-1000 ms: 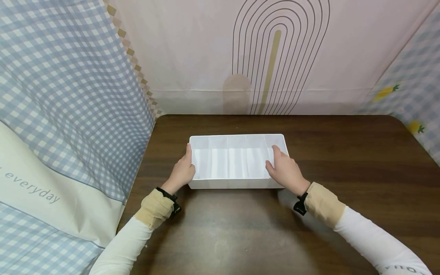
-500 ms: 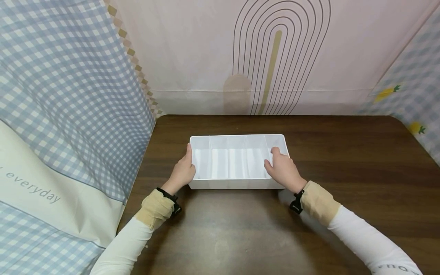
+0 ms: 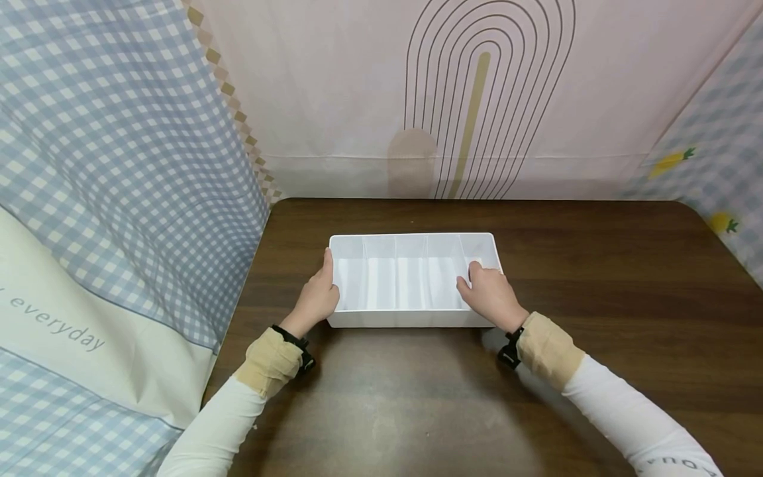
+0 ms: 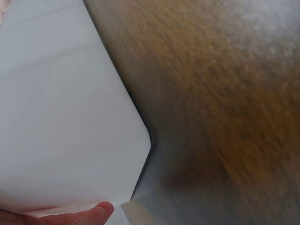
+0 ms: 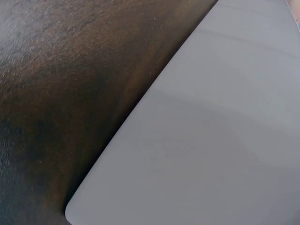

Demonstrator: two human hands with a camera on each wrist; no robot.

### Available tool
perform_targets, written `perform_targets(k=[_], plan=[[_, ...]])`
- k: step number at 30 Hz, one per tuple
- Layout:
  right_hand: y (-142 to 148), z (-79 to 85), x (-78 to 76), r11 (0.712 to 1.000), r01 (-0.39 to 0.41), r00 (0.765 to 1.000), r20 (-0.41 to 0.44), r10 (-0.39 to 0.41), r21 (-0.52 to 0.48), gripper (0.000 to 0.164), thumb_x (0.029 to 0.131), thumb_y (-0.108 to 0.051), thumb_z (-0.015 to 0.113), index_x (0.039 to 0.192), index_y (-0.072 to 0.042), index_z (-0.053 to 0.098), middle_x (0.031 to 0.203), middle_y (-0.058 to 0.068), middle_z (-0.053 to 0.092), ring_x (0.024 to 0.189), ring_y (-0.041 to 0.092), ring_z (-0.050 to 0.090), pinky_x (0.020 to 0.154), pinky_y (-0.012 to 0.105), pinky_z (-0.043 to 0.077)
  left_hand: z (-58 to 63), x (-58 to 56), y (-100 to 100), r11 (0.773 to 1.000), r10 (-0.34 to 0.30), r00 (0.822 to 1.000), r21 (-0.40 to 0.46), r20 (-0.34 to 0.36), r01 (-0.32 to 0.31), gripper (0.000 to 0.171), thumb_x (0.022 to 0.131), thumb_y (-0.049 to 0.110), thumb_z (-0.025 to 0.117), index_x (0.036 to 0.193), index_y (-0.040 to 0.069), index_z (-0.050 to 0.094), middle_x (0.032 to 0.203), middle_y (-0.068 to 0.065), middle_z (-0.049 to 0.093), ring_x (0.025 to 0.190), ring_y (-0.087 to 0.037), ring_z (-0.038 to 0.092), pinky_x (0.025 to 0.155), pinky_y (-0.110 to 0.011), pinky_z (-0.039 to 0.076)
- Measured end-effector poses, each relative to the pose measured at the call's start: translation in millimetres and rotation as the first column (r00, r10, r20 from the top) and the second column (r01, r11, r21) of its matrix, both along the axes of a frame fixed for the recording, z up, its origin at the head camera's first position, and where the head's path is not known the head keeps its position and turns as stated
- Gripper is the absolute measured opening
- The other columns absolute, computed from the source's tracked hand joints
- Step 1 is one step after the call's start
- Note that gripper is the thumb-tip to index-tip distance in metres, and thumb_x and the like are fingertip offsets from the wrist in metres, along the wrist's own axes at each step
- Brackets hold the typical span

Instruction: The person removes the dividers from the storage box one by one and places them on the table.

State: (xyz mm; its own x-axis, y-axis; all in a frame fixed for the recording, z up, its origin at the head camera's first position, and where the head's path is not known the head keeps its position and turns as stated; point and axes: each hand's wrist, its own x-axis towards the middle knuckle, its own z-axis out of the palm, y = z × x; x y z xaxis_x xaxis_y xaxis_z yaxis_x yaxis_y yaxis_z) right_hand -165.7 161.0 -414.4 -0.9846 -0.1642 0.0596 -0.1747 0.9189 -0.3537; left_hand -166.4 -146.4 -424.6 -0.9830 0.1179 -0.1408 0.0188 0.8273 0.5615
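A white box (image 3: 411, 318) with several side-by-side compartments sits on the brown table. At its left end, my left hand (image 3: 314, 296) grips the wall, the index finger lying straight along the side and the thumb near the rim. In the left wrist view, its fingertip (image 4: 104, 206) touches the box's end wall. My right hand (image 3: 491, 295) reaches over the front right corner. Its thumb and bent index finger overlap the rightmost compartments, and a small dark spot shows beside the index fingertip; I cannot tell what these fingers hold. The right wrist view shows mostly the long front wall (image 5: 197, 140).
Dark wood tabletop (image 3: 608, 265) spreads around the box. Behind it hangs a pale pink cloth (image 3: 334, 93) with printed arches. Blue checked cloth (image 3: 137, 132) hangs along the left edge, and another checked cloth (image 3: 715, 152) with pineapples is at the right.
My right hand has shifted slightly left and toward me while its index finger has bent further. The left hand and the box have stayed in place.
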Motion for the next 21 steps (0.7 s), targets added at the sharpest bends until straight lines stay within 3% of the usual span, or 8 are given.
perform_targets(k=[10, 21], plan=[[-0.5, -0.5, 0.1, 1.0, -0.015, 1.0, -0.014, 0.015, 0.017, 0.031, 0.085, -0.021, 0.045, 0.059, -0.004, 0.046, 0.049, 0.008, 0.044, 0.044, 0.02, 0.042, 0.039, 0.027, 0.03, -0.7, 0.1, -0.2, 1.0, -0.002, 1.0, -0.002, -0.001, 0.002, 0.07, 0.084, 0.002, 0.031, 0.142, 0.005, -0.008, 0.141, -0.021, 0.027, 0.042, -0.013, 0.026, 0.042, -0.026, 0.028], [0.2, -0.9, -0.5, 1.0, -0.02, 1.0, 0.017, 0.02, 0.008, 0.028, 0.083, -0.014, 0.042, 0.056, -0.006, 0.044, 0.049, 0.004, 0.04, 0.044, 0.017, 0.038, 0.04, 0.026, 0.028, 0.6, 0.5, 0.2, 1.0, 0.001, 1.0, -0.001, 0.0, -0.001, 0.069, 0.084, 0.001, 0.032, 0.142, 0.004, -0.005, 0.142, -0.021, 0.027, 0.041, -0.013, 0.026, 0.042, -0.026, 0.028]])
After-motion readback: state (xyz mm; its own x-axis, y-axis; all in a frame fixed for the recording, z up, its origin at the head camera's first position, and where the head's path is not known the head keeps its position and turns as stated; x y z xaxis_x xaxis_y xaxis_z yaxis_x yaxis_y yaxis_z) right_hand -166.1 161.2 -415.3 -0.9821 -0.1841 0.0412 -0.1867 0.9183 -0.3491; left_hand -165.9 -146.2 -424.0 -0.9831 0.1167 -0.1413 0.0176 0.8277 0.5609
